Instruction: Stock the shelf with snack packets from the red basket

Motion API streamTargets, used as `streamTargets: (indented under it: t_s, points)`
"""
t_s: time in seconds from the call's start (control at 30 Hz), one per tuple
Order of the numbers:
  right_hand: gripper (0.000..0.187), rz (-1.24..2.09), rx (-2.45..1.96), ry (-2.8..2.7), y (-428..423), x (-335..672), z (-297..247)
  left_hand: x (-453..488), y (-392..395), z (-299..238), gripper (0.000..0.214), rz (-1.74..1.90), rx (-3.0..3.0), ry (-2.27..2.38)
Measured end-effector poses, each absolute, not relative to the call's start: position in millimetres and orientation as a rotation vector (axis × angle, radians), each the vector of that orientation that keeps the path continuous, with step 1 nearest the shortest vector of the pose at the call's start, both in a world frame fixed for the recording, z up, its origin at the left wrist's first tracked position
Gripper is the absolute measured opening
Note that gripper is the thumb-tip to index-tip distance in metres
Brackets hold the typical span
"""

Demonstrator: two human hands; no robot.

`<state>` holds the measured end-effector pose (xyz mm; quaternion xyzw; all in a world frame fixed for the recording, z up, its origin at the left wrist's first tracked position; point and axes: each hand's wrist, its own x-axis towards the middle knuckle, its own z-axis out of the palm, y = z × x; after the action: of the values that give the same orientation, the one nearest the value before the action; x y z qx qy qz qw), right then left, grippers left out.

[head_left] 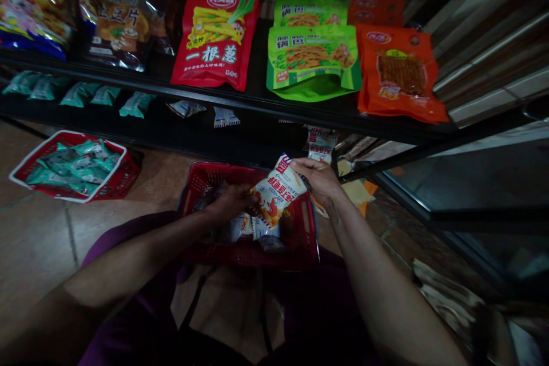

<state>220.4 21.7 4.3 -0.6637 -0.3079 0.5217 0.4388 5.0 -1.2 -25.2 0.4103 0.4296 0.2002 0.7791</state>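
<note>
Between my two hands is a small white snack packet [277, 191] with red lettering and a picture on its front, tilted over a red basket [306, 223]. My left hand [234, 203] grips its lower left edge, and my right hand [315, 177] pinches its upper right side. Inside the basket lie several more packets [231, 230], partly hidden by my left hand and the held packet. Just beyond my right hand, similar white packets [321, 146] sit at the end of the lower shelf.
A second red basket [128, 174] with teal packets stands on the floor at left. Teal packets [79, 93] also line the lower shelf [193, 137]. The upper shelf [163, 81] holds a red bag [218, 28], green bags [313, 57] and orange bags [398, 74]. A dark frame [429, 211] stands at right.
</note>
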Motion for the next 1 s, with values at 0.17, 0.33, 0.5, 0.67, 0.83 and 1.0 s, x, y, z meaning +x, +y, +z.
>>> streamTargets:
  t_s: [0.17, 0.33, 0.5, 0.67, 0.83, 1.0]
  points:
    - [0.038, 1.297, -1.644, -0.796, 20, 221, 5, 5, -1, -33, 0.009, 0.427, 0.925, 0.944]
    - [0.036, 1.311, -1.661, -0.862, 20, 223, 8, 3, -1, -34, 0.009, 0.407, 1.052, 0.949]
    - [0.037, 1.377, -1.64, -0.918, 19, 220, 10, 2, 3, -21, 0.048, 0.397, 1.07, 0.811]
    - [0.037, 1.49, -1.623, -1.031, 17, 208, 14, 8, 9, -14, 0.049, 0.474, 1.019, 0.781]
    - [0.034, 1.528, -1.634, -1.124, 19, 201, 12, 12, 11, -21, 0.03, 0.521, 1.094, 0.835]
    - [0.032, 1.444, -1.664, -1.139, 21, 196, 6, 12, 10, -29, 0.027, 0.52, 1.088, 0.87]
